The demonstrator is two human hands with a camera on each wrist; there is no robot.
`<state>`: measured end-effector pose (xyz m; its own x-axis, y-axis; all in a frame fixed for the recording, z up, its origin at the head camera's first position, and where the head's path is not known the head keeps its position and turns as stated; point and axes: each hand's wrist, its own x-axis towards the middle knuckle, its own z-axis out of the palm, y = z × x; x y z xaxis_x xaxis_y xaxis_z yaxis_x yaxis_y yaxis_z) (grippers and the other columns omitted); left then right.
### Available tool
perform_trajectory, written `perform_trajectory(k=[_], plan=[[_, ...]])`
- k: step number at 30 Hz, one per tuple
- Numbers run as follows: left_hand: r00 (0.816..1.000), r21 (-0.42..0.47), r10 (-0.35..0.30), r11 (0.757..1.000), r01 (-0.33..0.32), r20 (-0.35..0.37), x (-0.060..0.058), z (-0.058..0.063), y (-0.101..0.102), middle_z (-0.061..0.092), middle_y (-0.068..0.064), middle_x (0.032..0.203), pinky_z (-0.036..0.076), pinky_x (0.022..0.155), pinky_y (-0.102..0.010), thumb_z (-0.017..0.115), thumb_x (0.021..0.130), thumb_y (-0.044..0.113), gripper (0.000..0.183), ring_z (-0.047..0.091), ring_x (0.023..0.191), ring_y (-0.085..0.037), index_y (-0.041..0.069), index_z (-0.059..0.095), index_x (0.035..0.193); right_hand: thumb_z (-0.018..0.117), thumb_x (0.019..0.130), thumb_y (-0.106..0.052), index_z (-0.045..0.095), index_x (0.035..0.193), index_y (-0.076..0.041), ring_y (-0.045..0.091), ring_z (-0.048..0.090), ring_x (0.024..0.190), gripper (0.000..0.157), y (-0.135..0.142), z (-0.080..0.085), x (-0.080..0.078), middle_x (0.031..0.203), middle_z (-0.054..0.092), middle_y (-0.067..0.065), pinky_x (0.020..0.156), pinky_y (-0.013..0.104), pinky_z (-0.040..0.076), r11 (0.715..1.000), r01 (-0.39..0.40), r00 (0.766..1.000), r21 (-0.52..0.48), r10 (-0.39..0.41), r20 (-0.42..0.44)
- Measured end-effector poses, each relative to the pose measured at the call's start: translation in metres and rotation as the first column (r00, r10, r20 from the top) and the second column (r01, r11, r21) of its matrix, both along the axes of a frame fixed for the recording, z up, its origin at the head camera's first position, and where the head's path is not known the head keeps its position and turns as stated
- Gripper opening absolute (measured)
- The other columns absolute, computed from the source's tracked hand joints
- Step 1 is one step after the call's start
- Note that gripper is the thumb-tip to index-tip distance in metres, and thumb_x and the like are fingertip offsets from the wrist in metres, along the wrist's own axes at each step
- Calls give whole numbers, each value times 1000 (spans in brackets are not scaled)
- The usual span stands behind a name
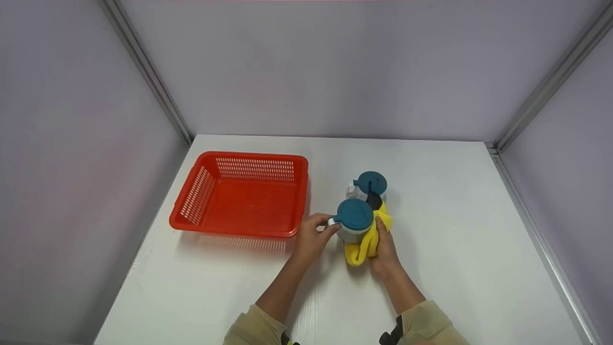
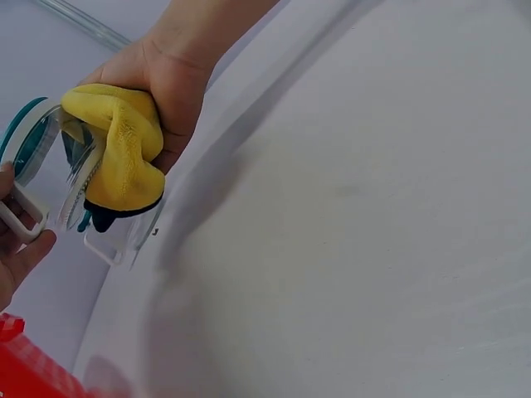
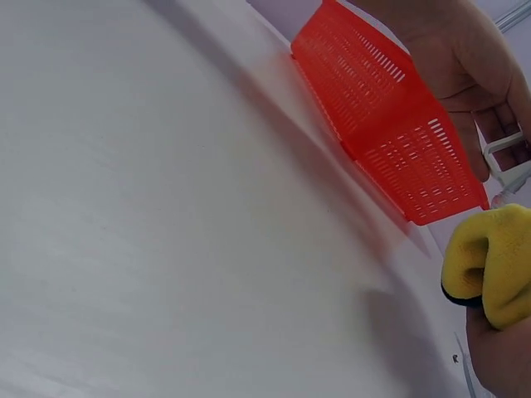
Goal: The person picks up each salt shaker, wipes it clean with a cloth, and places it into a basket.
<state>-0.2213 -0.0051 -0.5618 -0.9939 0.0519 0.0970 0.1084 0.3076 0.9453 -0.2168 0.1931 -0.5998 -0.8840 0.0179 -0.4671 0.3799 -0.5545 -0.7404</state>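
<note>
A clear jar with a blue-green lid (image 1: 355, 214) and a white handle (image 2: 22, 214) is held up between both hands. My left hand (image 1: 312, 238) pinches the handle at the jar's left side. In my right hand (image 1: 384, 249) is a bunched yellow cloth (image 2: 124, 149) with a dark edge, pressed against the jar's right side and underside. Just behind, a second jar with the same blue-green lid (image 1: 372, 182) stands on the table, partly hidden by the cloth and the held jar.
A red plastic basket (image 1: 239, 235) with slotted walls sits on the white table (image 1: 459, 249), left of the jars and close to my left hand. Pale panels (image 1: 306, 67) enclose the table at the back and both sides.
</note>
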Motion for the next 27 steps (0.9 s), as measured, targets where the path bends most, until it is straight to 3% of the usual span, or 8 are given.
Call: perform_trajectory(k=[7,16,21,27], plan=[[1000,-43,10,999,-9,16,1,2,0,71,10,99,58,82,-26,77,86,27,18,66,97,-12,23,75,103,63,84,-65,34,137,-23,17,42,121,74,1,-1,2,130,41,0,103,24,45,999,-26,999,-33,24,-47],[1000,-51,14,999,-14,3,3,4,-1,70,14,101,57,84,-25,76,87,31,19,65,97,-10,26,74,105,62,91,-52,33,133,-22,16,43,116,59,3,-2,4,123,42,-1,101,22,46,998,-51,992,-30,47,-120],[999,-61,10,998,-12,-44,3,2,-2,71,12,101,58,82,-25,75,87,29,19,66,97,-10,25,74,105,61,97,-37,34,130,-20,12,48,109,46,4,-5,8,118,46,-2,97,22,48,993,-109,972,-37,98,-213],[998,-71,-11,997,7,-64,3,1,-4,70,11,100,58,82,-26,75,87,27,20,67,97,-10,24,74,107,64,95,-11,40,126,-14,14,56,100,39,4,-7,11,111,53,-1,92,24,52,985,-170,930,18,166,-329]])
